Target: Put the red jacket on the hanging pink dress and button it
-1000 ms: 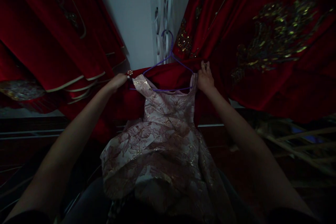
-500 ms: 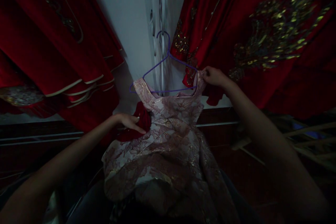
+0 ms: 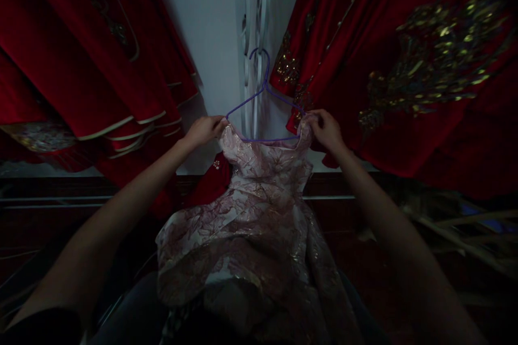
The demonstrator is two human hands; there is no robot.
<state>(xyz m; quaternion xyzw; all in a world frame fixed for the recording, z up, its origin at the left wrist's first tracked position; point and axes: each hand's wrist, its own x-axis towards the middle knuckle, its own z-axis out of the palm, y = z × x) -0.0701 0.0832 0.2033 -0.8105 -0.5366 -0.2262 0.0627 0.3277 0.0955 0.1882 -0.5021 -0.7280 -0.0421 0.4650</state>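
Note:
A pale pink floral dress (image 3: 267,188) with a metallic sheen hangs on a purple hanger (image 3: 246,101), its skirt spread toward me over my lap. My left hand (image 3: 207,130) pinches the dress's left shoulder strap at the hanger's end. On the other side, my right hand (image 3: 326,128) grips the right strap, fingers closed round the fabric. The hanger's hook points up and away, in front of a pale wall. A dark red piece of cloth (image 3: 210,180) with a small sparkling ornament sticks out beside the dress's waist on the left.
Red garments with pale trim (image 3: 101,64) hang at the left. More red garments with gold sequins (image 3: 441,59) hang at the right. Between them are a pale wall (image 3: 194,11) and grey vertical strips (image 3: 263,5). Wooden slats (image 3: 477,218) show dimly at the lower right.
My left hand has moved up from the red cloth by the waist to the left strap and closed on it. My right hand stays on the right strap.

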